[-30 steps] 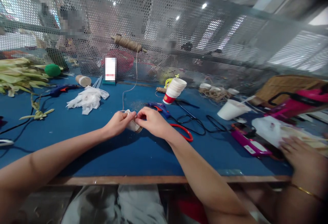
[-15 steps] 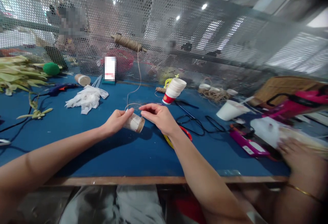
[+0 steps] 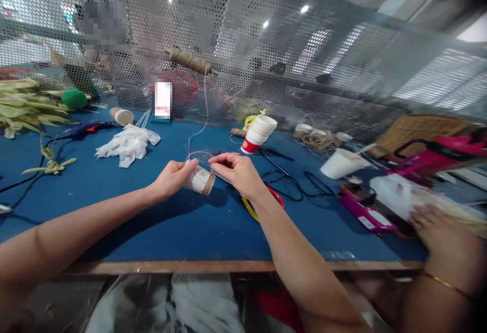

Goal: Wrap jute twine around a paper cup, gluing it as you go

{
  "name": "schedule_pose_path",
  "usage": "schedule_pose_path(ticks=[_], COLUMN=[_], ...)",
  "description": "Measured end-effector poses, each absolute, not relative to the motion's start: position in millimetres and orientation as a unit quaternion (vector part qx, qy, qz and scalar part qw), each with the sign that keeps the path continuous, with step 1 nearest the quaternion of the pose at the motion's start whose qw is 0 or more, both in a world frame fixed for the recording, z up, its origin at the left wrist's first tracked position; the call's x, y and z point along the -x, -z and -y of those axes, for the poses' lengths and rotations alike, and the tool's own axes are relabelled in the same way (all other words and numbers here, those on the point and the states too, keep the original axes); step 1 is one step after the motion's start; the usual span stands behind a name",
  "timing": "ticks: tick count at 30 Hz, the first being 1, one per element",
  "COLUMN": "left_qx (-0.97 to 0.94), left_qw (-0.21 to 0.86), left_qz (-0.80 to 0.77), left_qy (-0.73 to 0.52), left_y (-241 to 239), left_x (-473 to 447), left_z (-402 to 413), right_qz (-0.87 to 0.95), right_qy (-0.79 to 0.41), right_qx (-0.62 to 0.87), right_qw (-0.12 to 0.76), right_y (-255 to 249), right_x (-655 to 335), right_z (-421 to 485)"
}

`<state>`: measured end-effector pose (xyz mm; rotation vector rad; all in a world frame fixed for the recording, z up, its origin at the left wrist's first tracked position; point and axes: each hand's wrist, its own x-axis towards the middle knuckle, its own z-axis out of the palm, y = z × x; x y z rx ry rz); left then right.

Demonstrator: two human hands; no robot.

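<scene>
A paper cup [image 3: 198, 180] lies tilted on its side in my left hand [image 3: 173, 178], its end toward the right wrapped with brown twine. My left fingers are closed round it. Beside that wrapped end, my right hand [image 3: 236, 170] pinches the twine between thumb and fingertips. The twine [image 3: 206, 104] runs down from a spool [image 3: 190, 62] on the mesh screen to the cup and loops between my hands. Under my right wrist, scissors with red and yellow handles [image 3: 249, 208] lie partly hidden.
Stacked paper cups [image 3: 259, 132] stand behind my right hand. White crumpled strips [image 3: 127, 145] and a blue glue gun [image 3: 89, 129] lie left. To the right are a white cup [image 3: 342, 163], black cable [image 3: 297, 186], a purple device [image 3: 367, 211] and another person's hand [image 3: 437, 226].
Both hands stay nearly in place on the cup and twine. My right fingertips have shifted slightly at the cup's wrapped end. The view has moved a little.
</scene>
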<state>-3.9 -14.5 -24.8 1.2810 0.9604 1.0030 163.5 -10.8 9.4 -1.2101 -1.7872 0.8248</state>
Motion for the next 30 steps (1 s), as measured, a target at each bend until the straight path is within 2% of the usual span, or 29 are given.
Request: schedule_pose_path(ticks=[10, 30], left_qx=[-0.581, -0.606], left_qw=[0.541, 0.514], left_qz=[-0.419, -0.406], left_qy=[-0.441, -0.451], left_y=[26.2, 26.9], left_x=[5.8, 7.7], left_z=[13.8, 15.6], right_qz=[0.724, 0.728], right_qy=[-0.318, -0.313], right_qx=[0.476, 0.485], right_qw=[0.386, 0.371], right_y=[-6.5, -5.1], right_x=[-163.0, -162.7], right_z=[10.5, 7.8])
